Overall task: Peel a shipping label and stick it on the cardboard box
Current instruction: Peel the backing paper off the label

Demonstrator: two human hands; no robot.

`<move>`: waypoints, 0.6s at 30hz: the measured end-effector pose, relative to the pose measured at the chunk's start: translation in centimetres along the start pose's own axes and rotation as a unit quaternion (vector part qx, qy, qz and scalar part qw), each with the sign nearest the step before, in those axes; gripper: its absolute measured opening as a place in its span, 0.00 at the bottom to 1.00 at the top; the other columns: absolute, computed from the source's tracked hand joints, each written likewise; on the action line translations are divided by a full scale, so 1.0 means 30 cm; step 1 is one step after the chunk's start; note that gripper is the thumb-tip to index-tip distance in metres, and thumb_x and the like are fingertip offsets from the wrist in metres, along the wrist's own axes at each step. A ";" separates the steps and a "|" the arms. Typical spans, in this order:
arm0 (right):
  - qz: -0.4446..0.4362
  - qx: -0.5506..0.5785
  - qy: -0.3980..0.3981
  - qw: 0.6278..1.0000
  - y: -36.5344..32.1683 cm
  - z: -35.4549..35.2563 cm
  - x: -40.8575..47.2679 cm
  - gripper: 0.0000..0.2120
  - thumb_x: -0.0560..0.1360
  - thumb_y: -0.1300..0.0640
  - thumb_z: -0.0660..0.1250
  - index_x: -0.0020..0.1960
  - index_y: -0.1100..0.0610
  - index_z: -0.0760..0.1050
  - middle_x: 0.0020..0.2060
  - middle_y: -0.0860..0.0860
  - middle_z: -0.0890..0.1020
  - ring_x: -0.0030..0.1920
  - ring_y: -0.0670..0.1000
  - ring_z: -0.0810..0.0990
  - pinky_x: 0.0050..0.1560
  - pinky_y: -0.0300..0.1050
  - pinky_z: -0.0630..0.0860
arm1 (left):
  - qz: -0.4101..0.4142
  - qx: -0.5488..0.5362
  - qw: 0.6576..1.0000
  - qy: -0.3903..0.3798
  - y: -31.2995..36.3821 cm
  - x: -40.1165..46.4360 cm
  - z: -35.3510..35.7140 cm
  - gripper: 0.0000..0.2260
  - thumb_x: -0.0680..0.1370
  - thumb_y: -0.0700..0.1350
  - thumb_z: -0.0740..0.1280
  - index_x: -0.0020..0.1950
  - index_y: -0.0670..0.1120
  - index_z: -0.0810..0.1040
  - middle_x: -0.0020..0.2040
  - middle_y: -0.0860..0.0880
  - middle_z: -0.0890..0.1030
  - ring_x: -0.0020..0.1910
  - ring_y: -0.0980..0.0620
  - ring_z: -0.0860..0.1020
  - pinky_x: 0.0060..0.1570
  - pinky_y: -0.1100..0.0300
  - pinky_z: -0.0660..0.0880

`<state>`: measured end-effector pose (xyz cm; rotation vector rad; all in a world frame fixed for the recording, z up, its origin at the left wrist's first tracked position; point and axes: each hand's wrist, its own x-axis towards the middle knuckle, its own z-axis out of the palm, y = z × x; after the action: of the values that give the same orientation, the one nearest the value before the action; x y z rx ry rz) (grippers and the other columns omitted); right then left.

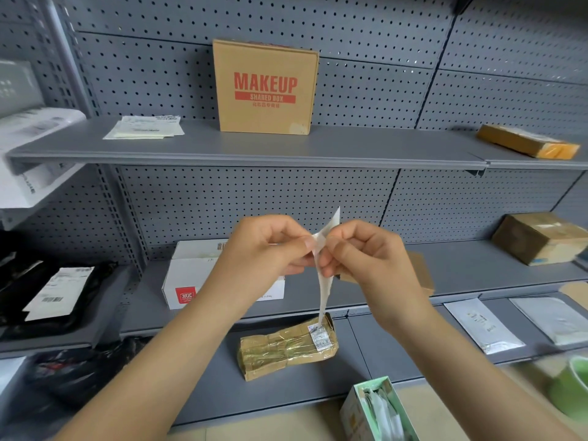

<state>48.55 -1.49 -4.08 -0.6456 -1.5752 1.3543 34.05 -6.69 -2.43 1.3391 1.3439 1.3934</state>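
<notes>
Both hands meet in front of the shelves, pinching a white shipping label (324,281) seen edge-on. My left hand (264,249) grips its left side and my right hand (366,253) grips the right side, fingertips almost touching. The label's top corner sticks up above my fingers and its lower end hangs down. A brown cardboard box (265,87) printed "MAKEUP SHARED BOX" stands upright on the upper shelf, well above and behind my hands. Whether the label is separating from its backing I cannot tell.
A stack of label sheets (144,127) lies left of the cardboard box. A tape-wrapped brown parcel (286,348) sits on the lowest shelf below my hands. A white carton (191,275), other parcels (541,237), flat mailers (483,326) and an open green box (378,412) surround them.
</notes>
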 end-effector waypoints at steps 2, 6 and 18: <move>0.021 0.033 0.018 0.999 0.024 -0.005 0.004 0.12 0.74 0.69 0.62 0.36 0.58 0.76 0.28 0.52 0.82 0.29 0.49 0.78 0.38 0.40 0.78 | -0.033 -0.045 0.998 0.027 -0.019 0.008 0.006 0.05 0.75 0.38 0.67 0.38 0.41 0.79 0.30 0.52 0.83 0.33 0.55 0.83 0.36 0.64 0.79; 0.054 0.103 0.061 0.991 0.065 -0.016 0.010 0.12 0.77 0.66 0.59 0.37 0.60 0.74 0.28 0.51 0.81 0.28 0.47 0.77 0.37 0.38 0.77 | -0.077 -0.135 0.985 0.075 -0.061 0.026 0.016 0.07 0.75 0.38 0.65 0.37 0.43 0.77 0.31 0.50 0.82 0.33 0.52 0.83 0.35 0.62 0.80; 0.095 0.221 0.154 0.958 0.150 -0.080 0.001 0.10 0.77 0.66 0.59 0.38 0.59 0.72 0.27 0.49 0.77 0.29 0.47 0.74 0.33 0.37 0.75 | -0.127 -0.292 0.935 0.155 -0.171 0.039 0.003 0.06 0.77 0.38 0.63 0.41 0.42 0.76 0.39 0.46 0.83 0.36 0.52 0.84 0.38 0.62 0.81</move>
<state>49.85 0.79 -8.45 -0.6978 -0.9375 1.5962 33.26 -4.75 -7.28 0.5489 1.1112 1.6873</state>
